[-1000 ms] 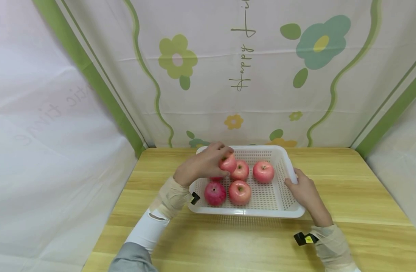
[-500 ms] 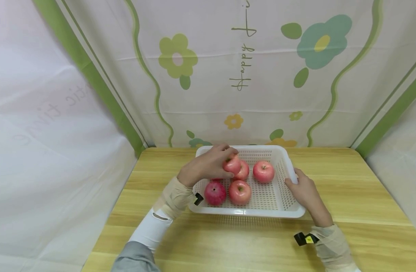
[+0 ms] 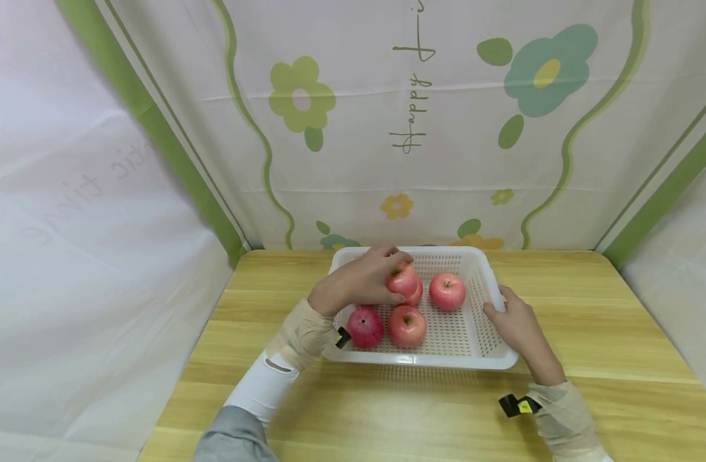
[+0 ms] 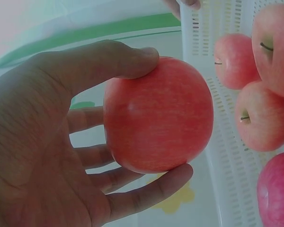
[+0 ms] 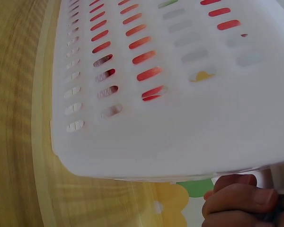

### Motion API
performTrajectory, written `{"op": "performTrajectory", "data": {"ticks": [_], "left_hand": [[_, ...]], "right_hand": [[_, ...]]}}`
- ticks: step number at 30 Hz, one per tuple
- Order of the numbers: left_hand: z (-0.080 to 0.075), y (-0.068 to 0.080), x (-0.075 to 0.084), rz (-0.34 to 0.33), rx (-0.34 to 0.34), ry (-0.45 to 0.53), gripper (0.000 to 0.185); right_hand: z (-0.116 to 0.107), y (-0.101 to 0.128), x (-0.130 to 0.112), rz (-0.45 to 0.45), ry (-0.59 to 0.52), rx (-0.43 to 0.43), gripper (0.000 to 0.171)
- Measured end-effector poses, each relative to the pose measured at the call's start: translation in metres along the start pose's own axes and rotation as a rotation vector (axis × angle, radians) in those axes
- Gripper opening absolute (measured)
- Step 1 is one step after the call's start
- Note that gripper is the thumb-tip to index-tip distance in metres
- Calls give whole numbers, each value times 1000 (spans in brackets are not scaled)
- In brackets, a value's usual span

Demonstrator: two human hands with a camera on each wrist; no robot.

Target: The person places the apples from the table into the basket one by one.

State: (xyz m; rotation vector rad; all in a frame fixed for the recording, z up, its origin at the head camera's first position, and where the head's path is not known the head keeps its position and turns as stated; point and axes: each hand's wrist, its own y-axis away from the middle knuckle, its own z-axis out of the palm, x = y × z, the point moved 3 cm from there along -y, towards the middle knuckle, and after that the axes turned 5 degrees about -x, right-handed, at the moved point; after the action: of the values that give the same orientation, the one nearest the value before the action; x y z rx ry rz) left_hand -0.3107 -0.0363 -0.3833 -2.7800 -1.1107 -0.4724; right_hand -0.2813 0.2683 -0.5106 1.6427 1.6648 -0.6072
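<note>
My left hand (image 3: pixel 370 277) is over the left part of a white plastic basket (image 3: pixel 411 361), gripping a red apple (image 3: pixel 402 281). In the left wrist view the thumb lies on one side of this apple (image 4: pixel 158 116) and the fingers curl round the other. Below it in the basket sit several more apples, among them a front one (image 3: pixel 407 326), a right one (image 3: pixel 447 292) and a deeper pink-red one (image 3: pixel 364 328). The apple behind the held one is partly covered by it. My right hand (image 3: pixel 513 323) grips the basket's right rim, its fingers (image 5: pixel 241 201) curled at the edge.
The basket stands on a wooden table (image 3: pixel 341 410) near its back edge. Behind it hangs a white curtain (image 3: pixel 353 154) printed with flowers, and white fabric (image 3: pixel 99 289) closes off the left side.
My left hand has shifted a little to the right with the apple, which now overlaps more of the apple behind it. My right hand and the basket have stayed put.
</note>
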Motion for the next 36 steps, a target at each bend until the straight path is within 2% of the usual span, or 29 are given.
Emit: {"op": "performTrajectory", "data": {"ticks": [9, 30, 36], "left_hand": [[5, -8, 5, -13, -24, -18, 59], [19, -21, 16, 13, -82, -47, 63], [24, -27, 20, 43, -89, -72, 68]], "right_hand": [[0, 0, 1, -22, -13, 4, 72], [1, -1, 1, -18, -2, 8, 71], [0, -1, 1, -17, -7, 5, 71]]}}
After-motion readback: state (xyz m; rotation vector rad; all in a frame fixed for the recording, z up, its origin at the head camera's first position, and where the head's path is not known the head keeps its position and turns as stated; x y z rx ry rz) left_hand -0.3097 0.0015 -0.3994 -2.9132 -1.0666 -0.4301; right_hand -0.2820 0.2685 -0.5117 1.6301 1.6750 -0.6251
